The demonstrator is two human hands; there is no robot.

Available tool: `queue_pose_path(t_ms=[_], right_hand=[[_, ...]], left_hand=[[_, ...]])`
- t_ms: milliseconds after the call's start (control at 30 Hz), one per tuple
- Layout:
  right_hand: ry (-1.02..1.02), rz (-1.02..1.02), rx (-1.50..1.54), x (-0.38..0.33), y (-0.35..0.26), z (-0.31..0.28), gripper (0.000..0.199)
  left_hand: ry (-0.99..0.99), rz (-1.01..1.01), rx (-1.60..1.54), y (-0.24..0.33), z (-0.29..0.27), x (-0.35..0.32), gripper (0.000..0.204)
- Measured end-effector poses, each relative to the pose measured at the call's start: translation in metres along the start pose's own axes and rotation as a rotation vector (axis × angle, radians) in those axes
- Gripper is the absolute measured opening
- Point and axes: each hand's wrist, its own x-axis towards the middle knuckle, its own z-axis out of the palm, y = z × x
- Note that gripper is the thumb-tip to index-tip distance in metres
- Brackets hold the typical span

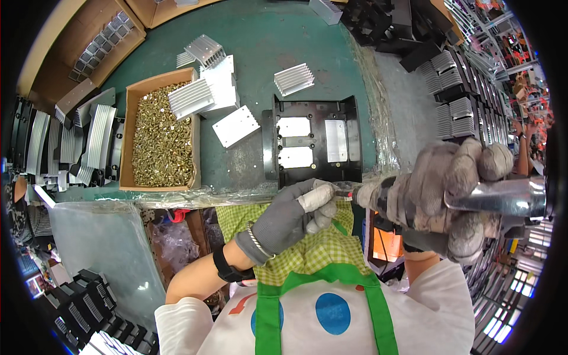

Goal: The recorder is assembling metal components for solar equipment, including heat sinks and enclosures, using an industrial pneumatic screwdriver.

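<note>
Driver with a silver metal barrel (503,198), gripped in the grey-gloved right hand (435,180), meets the grey-gloved left hand's (290,216) closed fingertips, apparently steadying its tip, just nearside of the black rectangular housing (319,142); small brass-coloured screws (163,142) sit left of the housing, seemingly for quick reach.

So the right hand (441,189) has its gloved fingers wrapped around a shiny driver (503,198), and the left hand (296,216), also gloved, is bunched up right by the tip, too small to tell if it's pinching anything. Just past them on the green table (254,62) there's a black frame (352,136) with three metal plates showing inside, plus a box (196,148) of brassy screws (161,139) with a finned heatsink (190,99) leaning over its edge.
</note>
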Motion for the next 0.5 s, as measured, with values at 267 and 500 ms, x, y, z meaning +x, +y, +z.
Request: queue_pose_path(t_ms=[267, 500], right_hand=[[0.094, -0.058, -0.052, -0.012, 0.004, 0.011, 0.044], [0.098, -0.113, -0.075, -0.006, 0.01, 0.028, 0.044]], left_hand=[[-0.009, -0.018, 0.116, 0.003, 0.002, 0.002, 0.04], [0.051, 0.034, 0.293, 0.0, 0.0, -0.002, 0.044]])
